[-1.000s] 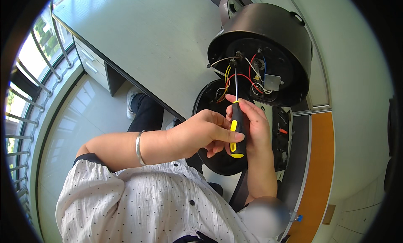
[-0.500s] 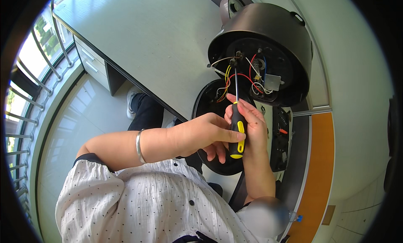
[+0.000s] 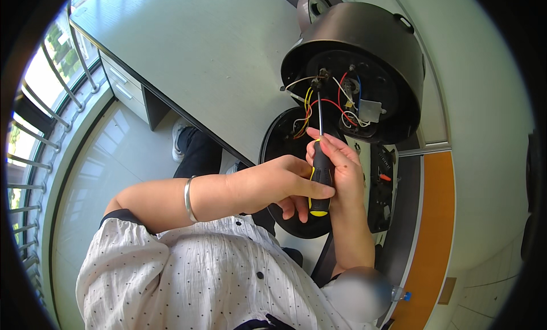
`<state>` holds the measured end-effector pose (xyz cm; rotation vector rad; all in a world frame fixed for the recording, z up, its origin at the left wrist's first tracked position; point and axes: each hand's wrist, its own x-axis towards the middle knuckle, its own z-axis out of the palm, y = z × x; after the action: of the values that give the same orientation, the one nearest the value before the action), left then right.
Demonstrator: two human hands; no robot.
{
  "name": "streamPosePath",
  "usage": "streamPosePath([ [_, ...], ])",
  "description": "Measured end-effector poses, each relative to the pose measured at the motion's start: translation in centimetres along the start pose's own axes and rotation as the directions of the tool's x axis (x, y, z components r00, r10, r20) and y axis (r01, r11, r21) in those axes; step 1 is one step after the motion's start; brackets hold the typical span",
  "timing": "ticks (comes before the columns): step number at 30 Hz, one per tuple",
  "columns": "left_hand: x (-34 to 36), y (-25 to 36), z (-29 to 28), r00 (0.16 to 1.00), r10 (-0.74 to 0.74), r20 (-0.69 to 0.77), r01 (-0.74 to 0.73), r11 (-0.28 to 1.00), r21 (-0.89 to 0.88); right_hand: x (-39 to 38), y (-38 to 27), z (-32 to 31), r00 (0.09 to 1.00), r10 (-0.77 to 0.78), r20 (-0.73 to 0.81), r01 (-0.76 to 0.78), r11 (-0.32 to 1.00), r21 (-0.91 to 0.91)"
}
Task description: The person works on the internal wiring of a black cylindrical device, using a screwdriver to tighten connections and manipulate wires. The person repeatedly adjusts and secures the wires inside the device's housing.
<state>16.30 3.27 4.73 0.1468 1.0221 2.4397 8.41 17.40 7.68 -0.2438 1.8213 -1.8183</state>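
A screwdriver (image 3: 321, 176) with a black and yellow handle points away from me, its shaft reaching into the open underside of a dark brown round electric cooker (image 3: 364, 39) lying on its side. My left hand (image 3: 285, 185) grips the handle near its butt end, thumb on top. My right hand (image 3: 342, 165) holds the front of the handle and steadies the shaft with its fingers. The tip is at a dark fitting (image 3: 317, 84) beside several wires (image 3: 310, 102); the exact contact is too small to make out. A black round base cover (image 3: 273, 142) hangs below the cooker, partly behind my hands.
The cooker stands on a pale desk (image 3: 188, 45) with a dark front edge. On the right lies a black tool case (image 3: 379, 205) with an orange-handled piece (image 3: 384, 177). A blue-capped bottle (image 3: 400, 294) is at lower right. Window bars (image 3: 57, 113) line the left.
The screwdriver handle has turned about its axis, so its broad yellow inserts no longer face up. My left thumb has shifted slightly with it; the cooker stays nearly in place.
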Motion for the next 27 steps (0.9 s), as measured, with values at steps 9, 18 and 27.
streamPosePath([
  [9, 0.1, -0.3, -0.3, 0.996, 0.02, -0.089, -0.014, 0.998, 0.064, -0.2, -1.0, 0.4, 0.998, 0.039, -0.053, -0.048, 0.983, -0.175],
  [18, 0.0, 0.4, -0.2, 1.0, -0.001, 0.013, 0.001, 1.0, -0.024, 0.0, -0.1, 0.1, 0.999, 0.041, 0.021, -0.043, 0.986, 0.158],
  [27, 0.5, -0.6, -0.4, 0.992, 0.061, -0.106, -0.06, 0.998, 0.012, -0.1, -0.6, 0.4, 0.997, 0.054, -0.059, -0.059, 0.994, -0.087],
])
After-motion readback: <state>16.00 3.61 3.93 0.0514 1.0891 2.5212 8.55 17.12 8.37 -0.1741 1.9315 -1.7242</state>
